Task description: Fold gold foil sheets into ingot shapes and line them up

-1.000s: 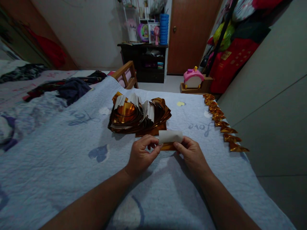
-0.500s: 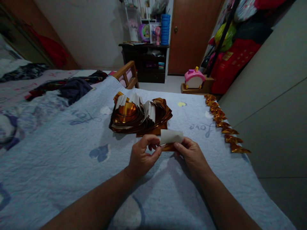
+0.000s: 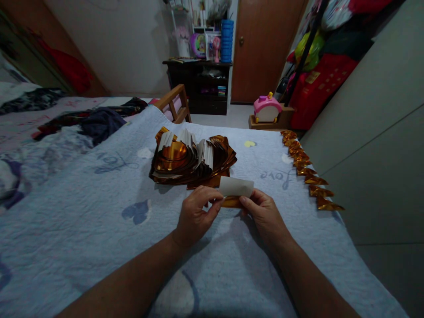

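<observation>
Between my hands is a sheet of gold foil paper, its pale back showing above and a folded gold strip along the lower edge. My left hand pinches its left end between thumb and fingers. At the right end, my right hand grips it, thumb in front and the other fingers behind. Just beyond the hands lies a large stack of gold foil paper, bent into curls with pale edges showing. A row of folded gold paper pieces runs along the right side of the bed.
A pale blue patterned bedspread lies under everything. Dark clothes are heaped at the left. Past the bed's far edge are a wooden chair, a dark cabinet and a pink toy. A pale panel borders the right.
The sheet's pale upper part has gone from curled over to flatter and more upright. My left fingers have closed onto its left end. The view has shifted slightly.
</observation>
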Motion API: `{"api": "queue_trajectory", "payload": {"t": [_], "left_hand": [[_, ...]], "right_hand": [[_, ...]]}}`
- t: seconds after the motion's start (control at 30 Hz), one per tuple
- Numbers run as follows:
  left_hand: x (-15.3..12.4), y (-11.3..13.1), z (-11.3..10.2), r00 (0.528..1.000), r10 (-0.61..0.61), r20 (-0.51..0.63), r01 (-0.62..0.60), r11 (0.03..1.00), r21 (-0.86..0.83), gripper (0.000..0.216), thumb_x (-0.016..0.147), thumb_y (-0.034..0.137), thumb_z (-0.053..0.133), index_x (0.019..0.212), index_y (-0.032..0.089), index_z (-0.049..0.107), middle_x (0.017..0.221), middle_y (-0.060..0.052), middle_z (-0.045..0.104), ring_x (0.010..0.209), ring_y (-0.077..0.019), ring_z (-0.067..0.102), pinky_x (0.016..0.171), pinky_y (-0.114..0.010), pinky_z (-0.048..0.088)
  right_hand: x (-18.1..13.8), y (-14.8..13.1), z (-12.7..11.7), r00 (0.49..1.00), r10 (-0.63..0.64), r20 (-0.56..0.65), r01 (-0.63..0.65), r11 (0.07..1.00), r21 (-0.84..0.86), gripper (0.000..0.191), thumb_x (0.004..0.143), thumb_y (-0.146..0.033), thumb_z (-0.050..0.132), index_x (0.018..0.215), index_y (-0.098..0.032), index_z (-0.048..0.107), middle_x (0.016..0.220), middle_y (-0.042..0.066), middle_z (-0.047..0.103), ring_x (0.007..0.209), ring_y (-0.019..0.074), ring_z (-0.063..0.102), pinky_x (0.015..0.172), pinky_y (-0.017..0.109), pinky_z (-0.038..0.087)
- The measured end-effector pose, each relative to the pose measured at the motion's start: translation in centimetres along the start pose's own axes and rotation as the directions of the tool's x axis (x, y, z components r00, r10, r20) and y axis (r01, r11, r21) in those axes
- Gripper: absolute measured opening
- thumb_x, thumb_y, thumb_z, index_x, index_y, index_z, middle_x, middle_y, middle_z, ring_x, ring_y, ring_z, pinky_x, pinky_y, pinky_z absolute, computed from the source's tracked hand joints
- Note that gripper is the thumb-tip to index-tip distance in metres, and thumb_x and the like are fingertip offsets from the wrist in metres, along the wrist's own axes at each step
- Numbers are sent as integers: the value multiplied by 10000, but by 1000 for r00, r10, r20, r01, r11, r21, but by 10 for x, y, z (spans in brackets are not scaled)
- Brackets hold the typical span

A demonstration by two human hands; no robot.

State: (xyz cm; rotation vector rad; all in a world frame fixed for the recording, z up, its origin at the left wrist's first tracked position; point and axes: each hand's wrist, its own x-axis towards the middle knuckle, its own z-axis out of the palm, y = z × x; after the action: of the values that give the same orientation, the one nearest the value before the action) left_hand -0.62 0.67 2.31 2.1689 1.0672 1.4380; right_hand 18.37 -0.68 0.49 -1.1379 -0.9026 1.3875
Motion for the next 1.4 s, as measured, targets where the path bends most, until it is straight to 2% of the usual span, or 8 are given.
{"api": "queue_trajectory", "payload": {"t": [0.2,0.4,0.7,0.93,1.17,1.4], "left_hand": [[1,2,-2,998,-18,-55,18,1000,-13,89,849,99,686,827,185,678,795,-13,710,697,-123,627,614,-221,488],[-3,1,-2,997,-34,-76,31,998,-46,104,827,95,701,811,195,676,838,-25,734,719,-134,651,637,-240,512],[-6,3,-2,997,-44,-59,39,995,-87,123,835,92,697,824,208,657,846,-28,726,799,-160,686,744,-284,560],[-9,7,0,993,-61,-103,51,994,-93,200,812,65,699,942,211,658,811,7,690,724,-123,665,681,-229,550],[-4,13,-4,995,-61,-75,53,993,-104,134,805,88,710,878,199,696,759,1,707,691,-133,676,649,-229,546],[-10,0,1,974,-221,-47,212,966,-150,65,832,167,731,879,204,706,787,-13,710,740,-153,659,699,-259,529]], "right_hand": [[0,0,2,1000,2,-10,-1,999,32,276,718,-359,830,943,-204,791,825,29,729,589,120,564,493,234,456],[-1,-4,6,1000,-12,1,12,994,109,274,682,-348,868,911,-213,801,870,37,751,733,168,651,646,295,565],[-1,-2,5,1000,-14,25,10,992,128,252,689,-351,864,889,-215,791,881,46,763,737,175,657,698,316,552],[-1,0,2,999,-24,25,21,993,116,240,712,-362,852,885,-211,786,833,37,759,724,178,667,730,331,540],[0,1,1,999,-32,27,29,994,102,226,728,-360,842,888,-211,786,822,38,760,716,176,663,733,328,527],[1,-1,3,1000,-17,9,15,992,127,264,677,-354,874,884,-214,788,880,47,759,734,177,652,710,329,552]]}}
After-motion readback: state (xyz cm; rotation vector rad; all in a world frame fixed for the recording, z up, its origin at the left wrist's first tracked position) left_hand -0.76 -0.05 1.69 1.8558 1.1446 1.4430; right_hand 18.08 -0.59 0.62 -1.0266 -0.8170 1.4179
